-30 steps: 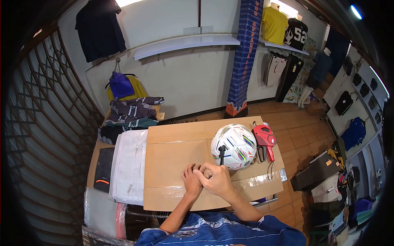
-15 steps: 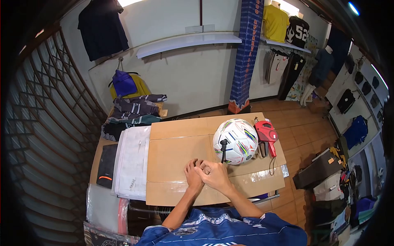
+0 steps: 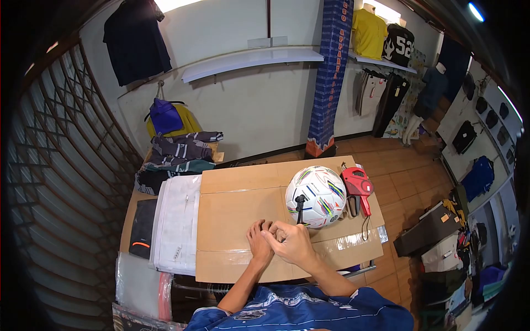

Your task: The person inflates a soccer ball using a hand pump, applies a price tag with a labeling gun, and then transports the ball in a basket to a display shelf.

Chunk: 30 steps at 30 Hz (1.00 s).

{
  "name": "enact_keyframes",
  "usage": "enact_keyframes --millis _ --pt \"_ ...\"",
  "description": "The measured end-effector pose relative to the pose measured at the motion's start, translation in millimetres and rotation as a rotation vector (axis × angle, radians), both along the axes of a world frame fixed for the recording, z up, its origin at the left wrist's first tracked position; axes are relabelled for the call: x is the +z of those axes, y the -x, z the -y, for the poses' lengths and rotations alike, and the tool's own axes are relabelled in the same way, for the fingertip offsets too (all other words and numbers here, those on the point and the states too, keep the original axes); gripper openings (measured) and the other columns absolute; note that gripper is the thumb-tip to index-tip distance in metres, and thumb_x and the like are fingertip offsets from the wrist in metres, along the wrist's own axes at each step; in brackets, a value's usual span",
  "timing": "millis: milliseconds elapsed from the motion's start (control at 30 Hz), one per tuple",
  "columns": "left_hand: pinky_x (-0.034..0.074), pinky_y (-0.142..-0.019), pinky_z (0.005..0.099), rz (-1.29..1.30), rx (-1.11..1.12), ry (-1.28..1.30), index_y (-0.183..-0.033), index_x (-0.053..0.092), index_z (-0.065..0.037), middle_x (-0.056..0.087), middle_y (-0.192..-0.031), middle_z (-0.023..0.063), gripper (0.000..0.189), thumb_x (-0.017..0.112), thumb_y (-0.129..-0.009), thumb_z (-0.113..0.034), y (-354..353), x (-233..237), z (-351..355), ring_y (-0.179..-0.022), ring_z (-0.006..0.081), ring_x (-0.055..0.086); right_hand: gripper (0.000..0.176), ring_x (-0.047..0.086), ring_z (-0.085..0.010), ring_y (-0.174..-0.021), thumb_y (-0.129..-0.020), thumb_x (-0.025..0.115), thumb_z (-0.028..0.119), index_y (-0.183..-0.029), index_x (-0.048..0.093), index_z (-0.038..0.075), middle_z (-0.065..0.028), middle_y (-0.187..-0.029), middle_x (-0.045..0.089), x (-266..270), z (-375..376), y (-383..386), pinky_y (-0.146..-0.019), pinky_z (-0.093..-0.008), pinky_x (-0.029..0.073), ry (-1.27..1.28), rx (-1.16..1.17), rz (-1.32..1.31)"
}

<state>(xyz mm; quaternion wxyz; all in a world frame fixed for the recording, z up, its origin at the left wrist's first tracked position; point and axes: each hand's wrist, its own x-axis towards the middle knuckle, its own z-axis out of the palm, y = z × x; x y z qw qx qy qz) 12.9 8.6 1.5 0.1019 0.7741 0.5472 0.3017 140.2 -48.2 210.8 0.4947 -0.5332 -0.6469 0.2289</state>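
My left hand [image 3: 258, 244] and my right hand [image 3: 293, 243] rest pressed together on a flat sheet of cardboard [image 3: 234, 207]. Both have curled fingers, and the right hand's fingers lie over the left's. I can see nothing held between them. Just beyond my right hand sits a white football with coloured stripes [image 3: 319, 187]. A small black pump [image 3: 298, 206] stands against its near side. A red price-label gun [image 3: 357, 185] lies to the right of the ball, its cord trailing toward the cardboard's edge.
White packaged garments [image 3: 176, 220] and a black folded item [image 3: 142, 227] lie left of the cardboard. Folded clothes [image 3: 178, 154] and a blue bag [image 3: 164, 116] are at the back left. A metal grille runs along the left; clothing racks and bags fill the right.
My hands stay clasped in the same spot with only slight finger shifts. The view wobbles a little with my head.
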Motion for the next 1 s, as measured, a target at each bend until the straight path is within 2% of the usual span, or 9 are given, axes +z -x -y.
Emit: enact_keyframes --millis 133,233,367,467,567,733,1000 --pt "0.029 -0.119 0.054 0.022 -0.01 -0.04 -0.134 0.066 -0.013 0.055 -0.142 0.0136 0.042 0.065 -0.097 -0.034 1 -3 1 -0.141 0.0334 0.045 0.025 0.067 -0.0264 -0.048 -0.092 0.08 0.028 -0.085 0.073 0.006 -0.0132 -0.056 0.063 -37 -7 6 -0.048 -0.0368 0.048 0.04 -0.027 0.052" --pt "0.029 -0.118 0.0547 0.03 -0.019 -0.064 -0.133 0.066 -0.014 0.056 -0.141 0.0138 0.043 0.066 -0.096 -0.034 3 -5 3 -0.14 0.0332 0.045 0.023 0.061 -0.0219 -0.043 -0.091 0.082 0.02 -0.079 0.07 0.004 -0.0123 -0.054 0.062 -42 -8 13 -0.047 -0.0348 0.046 0.058 -0.05 0.033" --pt "0.029 -0.118 0.0552 0.044 -0.034 -0.108 -0.133 0.066 -0.014 0.056 -0.14 0.0143 0.044 0.066 -0.095 -0.034 3 -6 2 -0.14 0.0336 0.045 0.025 0.061 -0.023 -0.043 -0.091 0.081 0.022 -0.079 0.07 0.003 -0.0122 -0.053 0.061 -42 -3 15 -0.047 -0.0355 0.046 0.048 -0.042 0.014" --pt "0.034 -0.114 0.056 0.024 -0.038 -0.127 -0.135 0.064 -0.009 0.056 -0.138 0.0152 0.049 0.068 -0.093 -0.033 2 2 3 -0.137 0.0346 0.047 0.025 0.059 -0.0221 -0.042 -0.092 0.082 0.022 -0.081 0.071 0.003 -0.0115 -0.052 0.06 -41 4 13 -0.046 -0.0356 0.045 0.019 -0.02 0.057" --pt "0.03 -0.117 0.0553 0.041 -0.035 -0.069 -0.133 0.066 -0.012 0.056 -0.141 0.0154 0.043 0.067 -0.095 -0.035 1 6 5 -0.138 0.0355 0.047 0.023 0.054 -0.0172 -0.04 -0.092 0.082 0.02 -0.083 0.072 0.002 -0.0093 -0.05 0.057 -19 12 5 -0.045 -0.0338 0.042 -0.014 -0.004 0.083" --pt "0.031 -0.117 0.0547 -0.004 0.015 -0.007 -0.132 0.066 -0.011 0.056 -0.141 0.0157 0.042 0.068 -0.096 -0.034 -3 8 3 -0.138 0.0362 0.046 0.02 0.044 -0.0095 -0.039 -0.091 0.083 0.015 -0.084 0.072 0.001 -0.0058 -0.048 0.052 70 46 -15 -0.043 -0.0302 0.036 -0.056 0.057 -0.017" --pt "0.03 -0.118 0.0542 0.038 0.0 -0.018 -0.133 0.064 -0.012 0.055 -0.141 0.0144 0.044 0.068 -0.094 -0.03 -1 2 1 -0.139 0.0348 0.045 0.019 0.056 -0.0161 -0.04 -0.091 0.082 0.015 -0.082 0.071 0.004 -0.0078 -0.05 0.058 1 14 0 -0.044 -0.032 0.041 -0.099 -0.026 0.046"
